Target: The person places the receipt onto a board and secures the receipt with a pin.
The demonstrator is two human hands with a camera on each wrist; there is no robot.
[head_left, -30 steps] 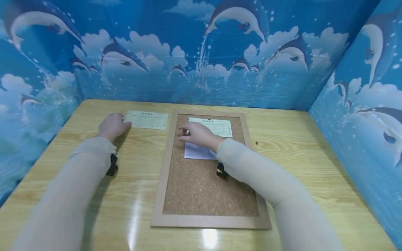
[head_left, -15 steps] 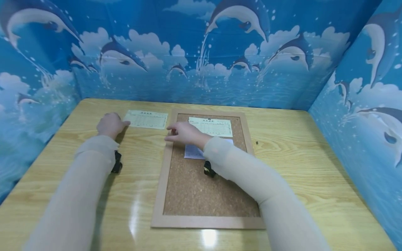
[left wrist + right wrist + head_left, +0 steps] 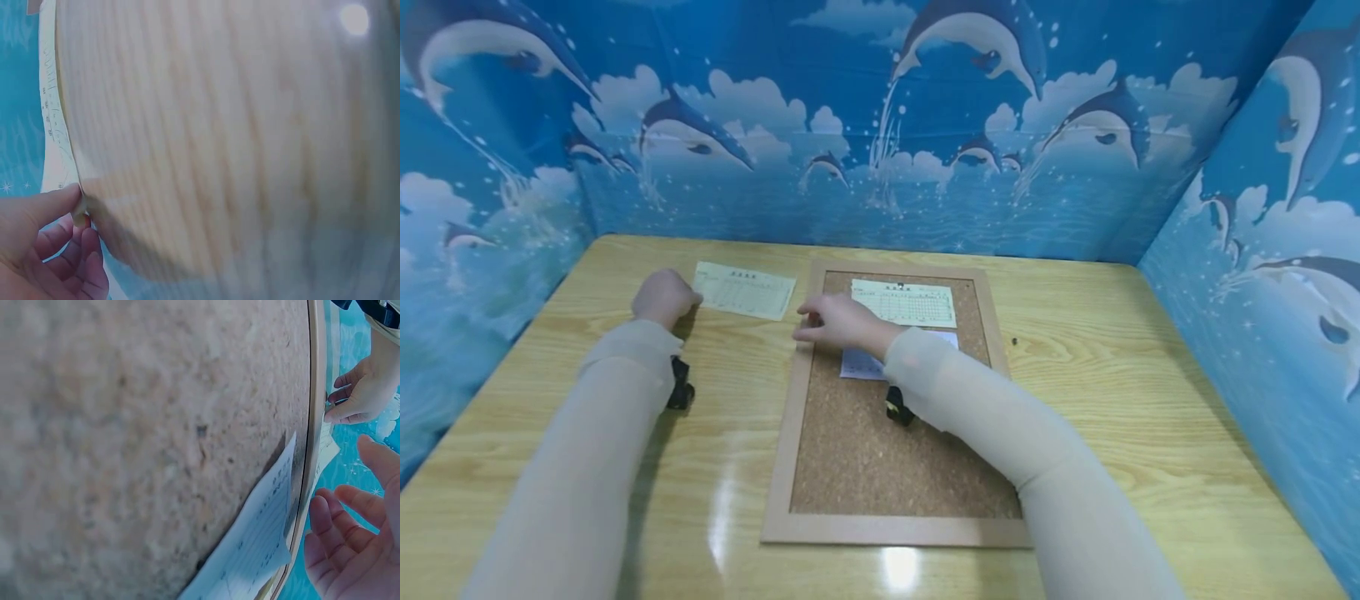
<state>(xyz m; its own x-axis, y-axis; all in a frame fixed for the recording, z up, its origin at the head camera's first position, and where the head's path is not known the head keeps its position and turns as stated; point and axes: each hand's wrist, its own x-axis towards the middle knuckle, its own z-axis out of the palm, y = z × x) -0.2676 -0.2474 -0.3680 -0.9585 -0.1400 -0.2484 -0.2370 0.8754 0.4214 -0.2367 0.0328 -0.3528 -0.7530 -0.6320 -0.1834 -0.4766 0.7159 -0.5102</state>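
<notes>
Left hand (image 3: 662, 295) pinches pale-green rectangular paper slip (image 3: 745, 292)

Head view: the slip sits at ten o'clock from the tan-framed brown cork board (image 3: 895, 454), long axis nearly nine-to-three, right end dipping.

Left wrist: thumb and fingers grip one end; the rest extends toward twelve.

Right wrist: the right hand (image 3: 369, 556) is empty, fingers loosely bent.

Blue backdrop (image 3: 880, 217): printed dolphins (image 3: 958, 23), clouds (image 3: 752, 108); table (image 3: 1112, 358): yellowish wood grain; light glare (image 3: 900, 570) near front edge
</notes>
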